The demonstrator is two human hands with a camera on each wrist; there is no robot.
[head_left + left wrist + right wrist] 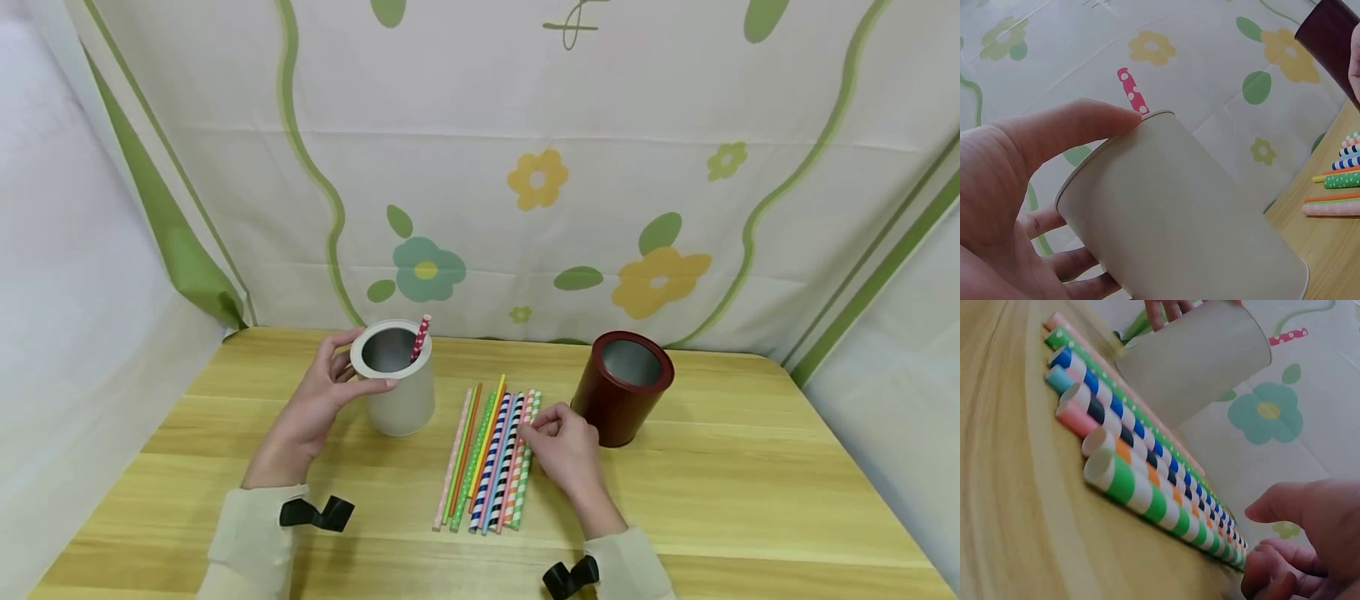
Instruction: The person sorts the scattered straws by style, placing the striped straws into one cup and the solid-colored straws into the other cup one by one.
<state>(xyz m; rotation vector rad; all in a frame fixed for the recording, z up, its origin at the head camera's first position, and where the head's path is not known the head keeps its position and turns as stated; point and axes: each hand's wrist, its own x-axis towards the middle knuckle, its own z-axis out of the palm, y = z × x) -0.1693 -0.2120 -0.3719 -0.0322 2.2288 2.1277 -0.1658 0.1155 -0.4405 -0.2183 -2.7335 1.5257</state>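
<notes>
My left hand (pixel 318 396) grips a white can (pixel 401 404) by its rim, the thumb along the near side and the fingers round the left side. A pink polka-dot paper straw (pixel 421 337) stands in the can, leaning right; its lower end is hidden. In the middle of the table lies a row of colourful paper straws (pixel 480 467), striped, dotted and plain. At the row's right edge is my right hand (pixel 564 446), its thumb and fingertips (pixel 1260 512) apart beside the far part of a green-and-white striped straw (pixel 1147 503). Whether they touch it, I cannot tell.
A dark red can (pixel 621 392) stands upright just beyond my right hand. The wooden table (pixel 750 483) ends at the back against a white cloth (pixel 465 100) printed with flowers. White cloth also hangs at both sides.
</notes>
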